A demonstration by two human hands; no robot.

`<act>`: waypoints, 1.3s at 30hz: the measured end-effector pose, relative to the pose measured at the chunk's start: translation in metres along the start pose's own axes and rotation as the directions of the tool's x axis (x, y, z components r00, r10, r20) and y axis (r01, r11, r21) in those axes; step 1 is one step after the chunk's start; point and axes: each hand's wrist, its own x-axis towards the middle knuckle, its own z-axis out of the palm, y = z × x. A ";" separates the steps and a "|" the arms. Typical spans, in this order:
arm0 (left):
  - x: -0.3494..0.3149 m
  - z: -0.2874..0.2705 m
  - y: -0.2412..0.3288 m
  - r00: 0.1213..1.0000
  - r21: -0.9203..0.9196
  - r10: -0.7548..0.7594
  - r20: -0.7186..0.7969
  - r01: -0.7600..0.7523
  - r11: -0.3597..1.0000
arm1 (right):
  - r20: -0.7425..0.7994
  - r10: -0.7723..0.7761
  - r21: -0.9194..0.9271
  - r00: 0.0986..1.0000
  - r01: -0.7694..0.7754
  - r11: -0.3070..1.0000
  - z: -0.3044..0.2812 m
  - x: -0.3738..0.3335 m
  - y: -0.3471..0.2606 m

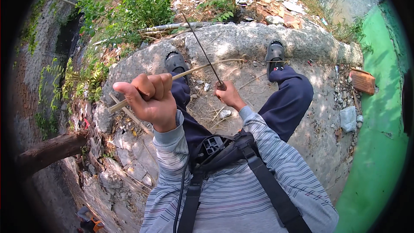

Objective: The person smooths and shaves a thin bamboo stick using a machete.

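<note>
Outdoors, over rough concrete [321, 123]: gripping thin blade [202, 48] by handle [221, 86] in right hand [231, 96]; in left hand [151, 97], tightly, pale stick [192, 70], probably light, springy, best held at thick near end.

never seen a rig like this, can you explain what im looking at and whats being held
No machine here: these are a person's own bare hands. The single picture comes from a wide fisheye camera worn on the head, looking down, so straight edges bend. The left hand holds a pale stick. The right hand grips a long thin dark tool by its handle. On the rough ground lie a pale stone and, to the right, an orange-brown container.
</note>
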 end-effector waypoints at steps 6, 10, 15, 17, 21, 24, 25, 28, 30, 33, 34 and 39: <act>-0.001 -0.016 -0.003 0.997 -0.070 -0.006 0.080 0.012 0.997 | -0.008 0.382 0.408 0.924 -0.346 0.845 -0.017 0.011 0.037; -0.003 -0.017 0.002 0.992 -0.074 0.014 0.129 -0.004 0.997 | 0.011 0.315 0.314 0.949 -0.302 0.900 -0.003 -0.003 0.011; -0.005 -0.006 -0.002 0.987 -0.034 0.034 0.159 -0.029 0.999 | -0.038 0.039 0.058 0.999 -0.037 0.998 -0.010 0.005 0.031; -0.004 -0.007 -0.004 0.982 -0.026 0.039 0.185 -0.035 0.999 | -0.059 0.369 0.261 0.928 -0.342 0.903 -0.016 0.013 0.037; -0.006 -0.014 -0.004 0.985 -0.002 0.033 0.168 -0.034 0.999 | -0.046 0.437 0.287 0.898 -0.407 0.867 -0.028 0.021 0.055; -0.003 -0.022 -0.002 0.990 -0.022 0.032 0.138 -0.029 0.999 | -0.094 0.355 0.232 0.930 -0.327 0.916 -0.018 0.011 0.050; -0.003 -0.025 0.000 0.992 -0.030 0.027 0.127 -0.024 0.999 | -0.090 0.337 0.291 0.937 -0.299 0.909 -0.012 0.006 0.045; 0.000 -0.017 0.001 0.983 -0.032 0.049 0.174 -0.044 0.999 | -0.087 0.229 0.102 0.970 -0.220 0.970 -0.013 0.003 0.042; 0.000 -0.015 0.001 0.973 -0.013 0.063 0.223 -0.062 0.998 | -0.056 0.136 -0.023 0.989 -0.137 0.990 -0.017 0.007 0.049; 0.000 -0.018 0.000 0.971 -0.001 0.068 0.231 -0.070 0.998 | -0.219 0.247 -0.137 0.944 -0.281 0.950 -0.027 0.021 0.071; 0.000 -0.021 -0.002 0.971 -0.003 0.057 0.234 -0.058 0.998 | -0.178 0.365 -0.068 0.914 -0.382 0.922 -0.038 0.025 0.081; -0.005 -0.037 0.000 0.982 0.000 0.028 0.188 -0.029 1.000 | -0.286 0.319 -0.224 0.904 -0.387 0.895 -0.034 0.019 0.080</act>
